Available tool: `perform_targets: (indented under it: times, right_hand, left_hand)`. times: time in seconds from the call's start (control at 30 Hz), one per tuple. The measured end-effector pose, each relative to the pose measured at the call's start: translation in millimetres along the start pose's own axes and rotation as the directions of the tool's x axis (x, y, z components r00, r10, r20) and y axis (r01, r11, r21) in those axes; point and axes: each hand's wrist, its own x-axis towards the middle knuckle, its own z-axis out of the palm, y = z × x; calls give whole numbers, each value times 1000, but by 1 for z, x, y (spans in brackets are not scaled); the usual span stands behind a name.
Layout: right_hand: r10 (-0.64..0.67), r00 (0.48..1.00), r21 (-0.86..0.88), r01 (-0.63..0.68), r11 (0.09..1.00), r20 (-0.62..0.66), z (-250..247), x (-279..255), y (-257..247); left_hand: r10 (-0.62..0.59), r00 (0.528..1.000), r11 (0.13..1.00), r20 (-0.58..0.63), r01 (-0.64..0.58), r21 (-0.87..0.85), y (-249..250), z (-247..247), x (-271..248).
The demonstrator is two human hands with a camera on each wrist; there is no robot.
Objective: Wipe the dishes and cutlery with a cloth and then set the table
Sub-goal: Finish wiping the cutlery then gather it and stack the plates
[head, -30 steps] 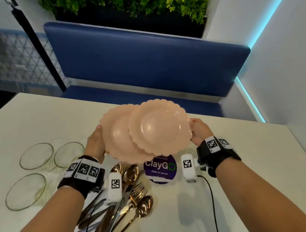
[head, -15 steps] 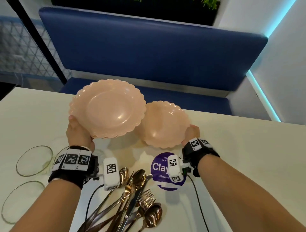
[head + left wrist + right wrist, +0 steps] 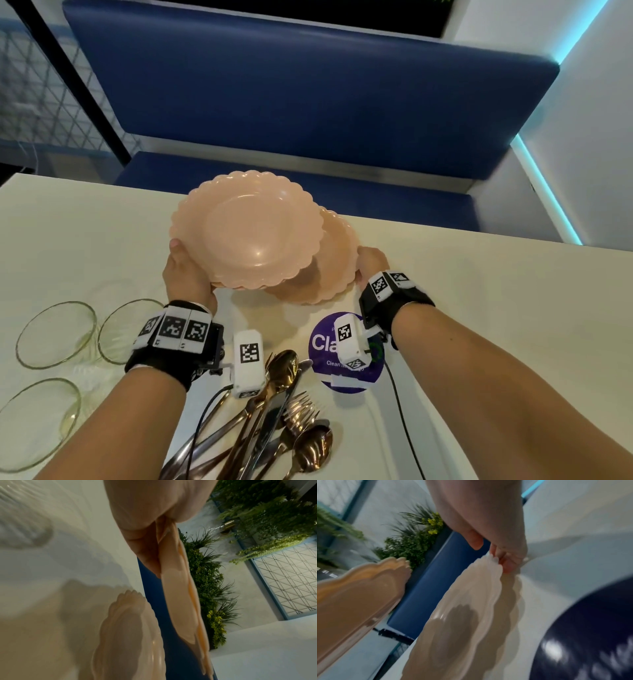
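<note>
Two pink scalloped plates are near the table's far edge. My left hand (image 3: 188, 270) grips the upper plate (image 3: 246, 229) by its left rim and holds it raised and tilted; it shows edge-on as the upper plate (image 3: 181, 601) in the left wrist view. The lower plate (image 3: 337, 263) lies low on the table, partly under the upper one. My right hand (image 3: 371, 263) is at its right rim, fingers (image 3: 506, 563) curled under the edge and thumb lifted off. Gold and silver cutlery (image 3: 274, 411) is heaped near me between my forearms.
Three clear glass bowls (image 3: 56, 334) (image 3: 126, 329) (image 3: 37, 421) sit at the left of the white table (image 3: 513, 308). A round purple disc (image 3: 342, 356) lies under my right wrist. A blue bench (image 3: 308, 102) runs behind the table. Wrist-camera cables trail over the cutlery.
The plates were first held up overlapping, then parted as the right one went down to the table. Now my left hand has swung its plate to the right, over the lower plate.
</note>
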Motion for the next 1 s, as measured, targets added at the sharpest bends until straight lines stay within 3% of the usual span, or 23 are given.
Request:
perform_targets:
  times: [0.1, 0.27, 0.53, 0.7, 0.83, 1.0]
  right_hand:
    - [-73, 997, 37, 74, 997, -24, -12, 2, -6]
    - [-268, 953, 11, 269, 963, 143, -51, -21, -15]
    - [-215, 977, 158, 213, 964, -8, -124, -22, 16]
    - [-116, 990, 399, 74, 914, 82, -168, -23, 39]
    - [-30, 992, 426, 79, 901, -119, -209, -16, 63]
    - [163, 914, 552, 76, 830, -372, -255, 4, 104]
  left_hand:
    - [12, 1000, 999, 25, -13, 52, 1, 9, -13]
    - [-19, 990, 995, 140, 6, 96, 2, 36, -50]
    - [26, 963, 984, 267, -72, 166, -14, 82, -98]
    - [-5, 923, 994, 384, -38, 107, -22, 106, -129]
    - [-11, 936, 988, 352, -43, 145, -34, 113, -138]
    - [-20, 971, 983, 237, -25, 182, -42, 108, -142]
